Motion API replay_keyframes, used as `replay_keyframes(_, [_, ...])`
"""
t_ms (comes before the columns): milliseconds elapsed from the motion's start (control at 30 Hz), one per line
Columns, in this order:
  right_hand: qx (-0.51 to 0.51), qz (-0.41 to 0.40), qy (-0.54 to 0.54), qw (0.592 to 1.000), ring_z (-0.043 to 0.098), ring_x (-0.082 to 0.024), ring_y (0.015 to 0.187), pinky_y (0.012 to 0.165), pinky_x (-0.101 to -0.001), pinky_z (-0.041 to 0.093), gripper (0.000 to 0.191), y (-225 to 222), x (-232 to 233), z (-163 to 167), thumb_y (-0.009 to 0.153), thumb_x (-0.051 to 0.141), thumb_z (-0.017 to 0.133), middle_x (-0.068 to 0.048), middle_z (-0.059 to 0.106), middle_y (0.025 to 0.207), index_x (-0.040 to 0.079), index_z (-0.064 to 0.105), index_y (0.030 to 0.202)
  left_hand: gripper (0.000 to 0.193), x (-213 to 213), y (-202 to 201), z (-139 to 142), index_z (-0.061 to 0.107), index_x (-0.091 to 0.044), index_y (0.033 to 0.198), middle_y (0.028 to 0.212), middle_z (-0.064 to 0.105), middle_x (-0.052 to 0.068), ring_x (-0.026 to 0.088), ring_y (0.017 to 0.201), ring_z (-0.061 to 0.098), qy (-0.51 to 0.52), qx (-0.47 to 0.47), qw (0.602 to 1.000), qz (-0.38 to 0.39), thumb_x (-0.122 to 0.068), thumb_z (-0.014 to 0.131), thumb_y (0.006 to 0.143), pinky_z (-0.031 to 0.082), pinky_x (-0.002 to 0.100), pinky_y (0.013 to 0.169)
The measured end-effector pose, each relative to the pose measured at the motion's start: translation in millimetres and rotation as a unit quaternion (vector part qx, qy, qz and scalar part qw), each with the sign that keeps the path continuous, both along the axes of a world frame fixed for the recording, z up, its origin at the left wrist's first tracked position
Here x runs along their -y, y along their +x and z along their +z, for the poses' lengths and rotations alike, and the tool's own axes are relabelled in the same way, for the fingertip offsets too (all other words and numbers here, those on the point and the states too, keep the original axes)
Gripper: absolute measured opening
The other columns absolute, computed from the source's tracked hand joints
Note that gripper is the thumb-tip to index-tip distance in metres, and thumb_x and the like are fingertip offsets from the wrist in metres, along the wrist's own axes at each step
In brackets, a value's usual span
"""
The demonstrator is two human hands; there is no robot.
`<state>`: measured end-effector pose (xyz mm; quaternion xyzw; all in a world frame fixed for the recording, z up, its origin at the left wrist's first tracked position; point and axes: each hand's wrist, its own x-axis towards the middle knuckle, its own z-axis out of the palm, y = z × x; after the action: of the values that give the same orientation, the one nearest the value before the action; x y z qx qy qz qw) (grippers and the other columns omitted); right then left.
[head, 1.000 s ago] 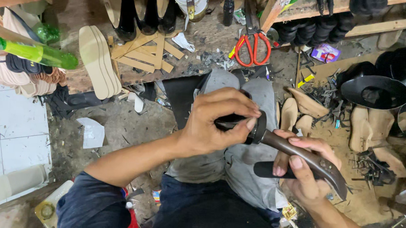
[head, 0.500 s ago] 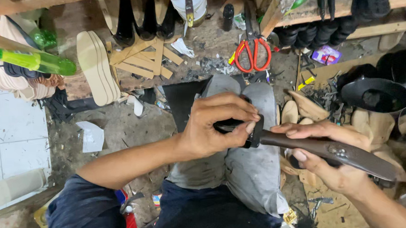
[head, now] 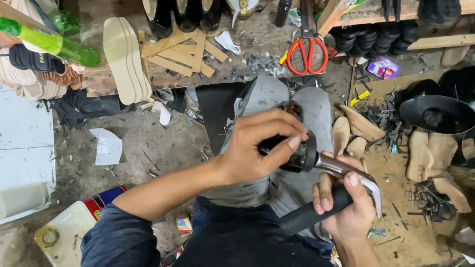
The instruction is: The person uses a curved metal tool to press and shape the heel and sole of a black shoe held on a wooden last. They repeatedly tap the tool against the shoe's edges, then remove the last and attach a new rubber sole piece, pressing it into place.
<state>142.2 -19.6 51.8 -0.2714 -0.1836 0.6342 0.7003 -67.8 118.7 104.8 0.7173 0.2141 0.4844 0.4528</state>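
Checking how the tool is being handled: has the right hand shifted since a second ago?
Yes. The right hand has drawn in toward the body, farther from the black bowl-shaped mould, its fingers now wrapping the tool's black handle.

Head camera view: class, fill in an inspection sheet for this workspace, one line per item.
Surface: dirty concrete floor, scraps scattered.
Job's things: black shoe over the lap; tool with black handle and metal head.
Clutter: red scissors, wooden strips, beige soles, wooden lasts, green bottle.
Grips: left hand clasps the shoe; right hand holds the tool handle.
Cables: nothing seen.
Surroundings: shelf of black soles, white tiles.
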Motion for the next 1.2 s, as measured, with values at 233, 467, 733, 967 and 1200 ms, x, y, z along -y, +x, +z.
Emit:
replay_keyframes(233, [0.151, 0.003, -0.018, 0.988, 0.058, -0.020, 0.065, 0.056, -0.0352, 0.051, 0.032, 9, 23, 22, 0.103, 0.010, 0.060, -0.034, 0.061, 0.133, -0.005, 0.056, 0.131, 0.009, 4, 2, -1, 0.071, -0.001, 0.096, 0.103, 0.073, 0.010, 0.025, 0.099, 0.076, 0.086, -0.017, 0.996, -0.022, 0.000, 0.076, 0.088, 0.062, 0.035, 0.089])
replay_keyframes(467, [0.315, 0.105, -0.014, 0.943, 0.063, -0.016, 0.065, 0.061, -0.0321, 0.056, 0.028, 54, -2, 47, 0.096, 0.000, 0.062, -0.037, 0.069, 0.127, -0.010, 0.062, 0.123, 0.014, 0, 8, -6, 0.072, 0.002, 0.098, 0.103, 0.072, 0.011, 0.028, 0.102, 0.076, 0.082, -0.012, 0.995, -0.055, 0.000, 0.077, 0.085, 0.063, 0.039, 0.097])
replay_keyframes(733, [0.458, 0.170, -0.004, 0.872, 0.067, -0.015, 0.067, 0.057, -0.0268, 0.056, 0.030, 79, -57, 76, 0.087, 0.002, 0.067, -0.031, 0.076, 0.112, -0.009, 0.068, 0.115, 0.009, -24, 15, 18, 0.070, -0.001, 0.097, 0.103, 0.073, 0.009, 0.021, 0.100, 0.075, 0.017, -0.059, 0.997, -0.045, -0.003, 0.074, 0.089, 0.061, 0.033, 0.091])
replay_keyframes(967, [0.148, 0.127, -0.073, 0.978, 0.055, -0.017, 0.056, 0.050, -0.0328, 0.051, 0.036, 65, -36, 29, 0.096, 0.011, 0.065, -0.033, 0.069, 0.124, -0.008, 0.058, 0.125, 0.024, -18, 17, -8, 0.075, -0.004, 0.111, 0.102, 0.076, 0.007, 0.012, 0.094, 0.068, -0.288, -0.149, 0.936, -0.135, -0.023, 0.064, 0.102, 0.054, 0.028, 0.086])
replay_keyframes(1200, [0.138, 0.101, -0.198, 0.965, 0.052, -0.017, 0.052, 0.048, -0.0318, 0.048, 0.034, 51, -54, -46, 0.101, 0.016, 0.060, -0.013, 0.060, 0.076, -0.005, 0.060, 0.128, 0.040, -77, 33, -118, 0.072, -0.006, 0.128, 0.121, 0.075, 0.004, 0.009, 0.110, 0.063, -0.290, -0.076, 0.898, -0.323, -0.034, 0.047, 0.114, 0.049, 0.027, 0.101])
